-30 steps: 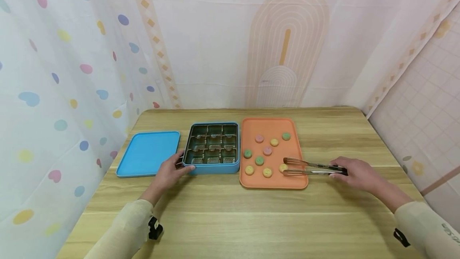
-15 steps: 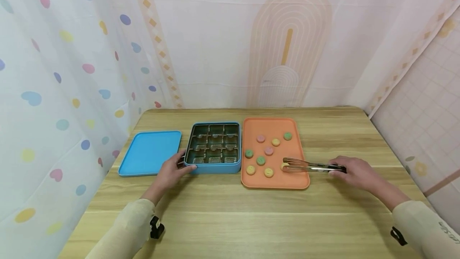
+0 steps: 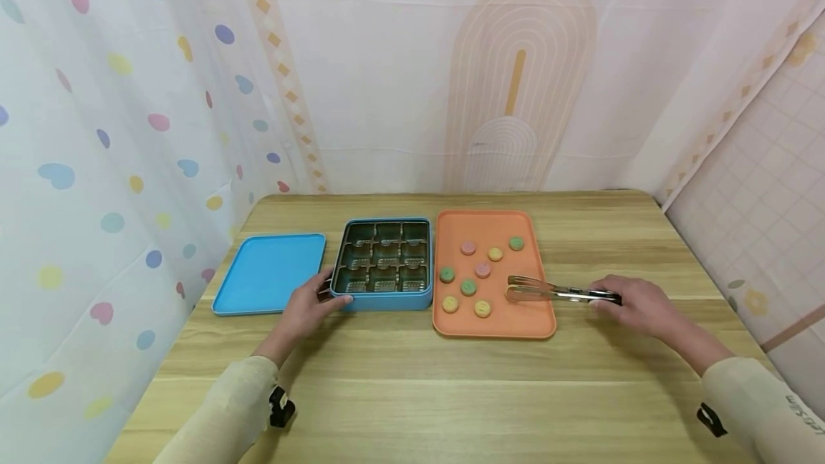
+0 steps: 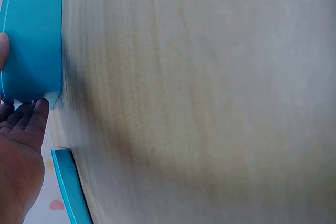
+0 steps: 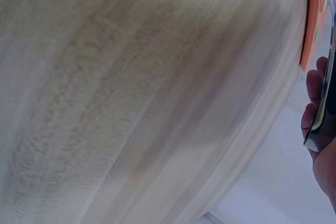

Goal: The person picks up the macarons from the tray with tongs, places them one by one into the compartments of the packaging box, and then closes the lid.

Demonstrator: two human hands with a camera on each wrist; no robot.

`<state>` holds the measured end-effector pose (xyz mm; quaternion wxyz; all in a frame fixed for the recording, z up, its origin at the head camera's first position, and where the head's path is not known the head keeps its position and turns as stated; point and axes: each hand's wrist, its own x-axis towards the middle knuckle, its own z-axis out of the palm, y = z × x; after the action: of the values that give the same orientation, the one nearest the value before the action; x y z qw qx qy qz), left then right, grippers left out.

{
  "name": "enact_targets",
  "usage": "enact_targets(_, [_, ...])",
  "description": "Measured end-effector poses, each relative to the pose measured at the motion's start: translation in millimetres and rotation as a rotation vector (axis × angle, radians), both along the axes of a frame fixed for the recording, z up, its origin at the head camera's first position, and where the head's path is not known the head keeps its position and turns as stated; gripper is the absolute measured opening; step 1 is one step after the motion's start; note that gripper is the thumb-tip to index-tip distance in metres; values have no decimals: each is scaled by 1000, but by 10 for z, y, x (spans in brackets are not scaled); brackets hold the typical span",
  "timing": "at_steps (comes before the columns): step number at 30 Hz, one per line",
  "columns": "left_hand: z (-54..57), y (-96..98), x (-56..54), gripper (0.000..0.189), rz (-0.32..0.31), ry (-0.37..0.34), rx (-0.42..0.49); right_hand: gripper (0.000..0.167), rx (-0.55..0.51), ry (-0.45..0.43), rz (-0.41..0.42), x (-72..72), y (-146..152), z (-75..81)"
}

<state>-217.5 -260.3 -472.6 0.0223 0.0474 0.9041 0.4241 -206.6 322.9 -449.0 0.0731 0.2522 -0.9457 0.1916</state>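
In the head view my right hand (image 3: 638, 305) grips the dark handle of metal tongs (image 3: 567, 293). The tips of the tongs lie over the right part of an orange tray (image 3: 490, 324); whether a cookie is between them cannot be told. Several yellow, green and pink button-shaped cookies (image 3: 482, 308) lie left of the tips. My left hand (image 3: 306, 312) holds the front left corner of a blue box (image 3: 387, 301), thumb on its front, fingers at its side. Inside the box is a dark divided insert (image 3: 385, 253). The left wrist view shows these fingertips against the box (image 4: 34, 40).
A flat blue lid (image 3: 271, 274) lies on the wooden table (image 3: 412, 392), left of the box. The box and the tray stand side by side, close together. Patterned curtains (image 3: 387, 77) hang behind the table and at both sides.
The yellow cookie by the tips of the tongs is no longer visible. The tips have drawn closer together and sit slightly higher. My left hand keeps its hold on the box.
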Motion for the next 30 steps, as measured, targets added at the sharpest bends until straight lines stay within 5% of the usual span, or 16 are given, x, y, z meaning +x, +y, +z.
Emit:
enact_targets(19, [-13, -7, -4, 86, -3, 2, 10, 14, -30, 28, -18, 2, -72, 110])
enact_targets(30, [-21, -4, -15, 85, -13, 10, 23, 10, -131, 6, 1, -172, -515, 187])
